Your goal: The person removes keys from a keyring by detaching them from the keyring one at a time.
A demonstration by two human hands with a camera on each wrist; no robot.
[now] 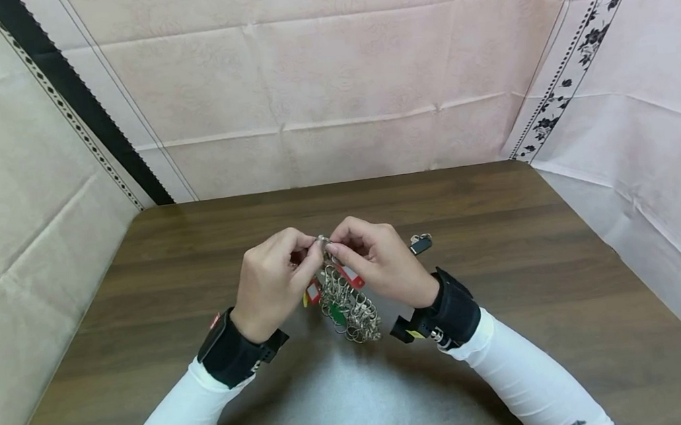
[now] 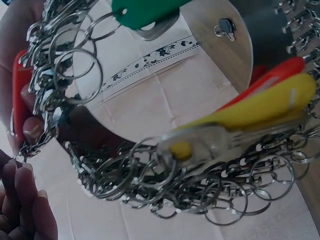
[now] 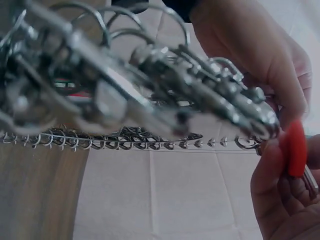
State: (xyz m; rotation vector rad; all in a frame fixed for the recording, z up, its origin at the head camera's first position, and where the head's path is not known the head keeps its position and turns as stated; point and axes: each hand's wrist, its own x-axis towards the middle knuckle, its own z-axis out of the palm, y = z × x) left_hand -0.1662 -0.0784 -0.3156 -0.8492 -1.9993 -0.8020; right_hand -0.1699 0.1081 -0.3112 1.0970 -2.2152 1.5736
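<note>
A string of metal swivel clasps with split rings (image 1: 359, 322) hangs below my two hands on a thin wire loop. My left hand (image 1: 273, 276) pinches the loop's top between thumb and fingers. Right beside it, my right hand (image 1: 381, 263) pinches the same spot, the fingertips of both nearly meeting. Coloured key tags hang among the clasps: a green tag (image 1: 337, 315), a red tag (image 1: 353, 277) by the right hand, and a yellow tag (image 2: 260, 107). The left wrist view shows the clasps crowded along the loop. Fingers hide the wire ends.
A small black key or fob with a metal ring (image 1: 421, 244) lies on the wooden table (image 1: 198, 252), just beyond my right hand. Pale cloth (image 1: 328, 72) hangs behind the table and on both sides.
</note>
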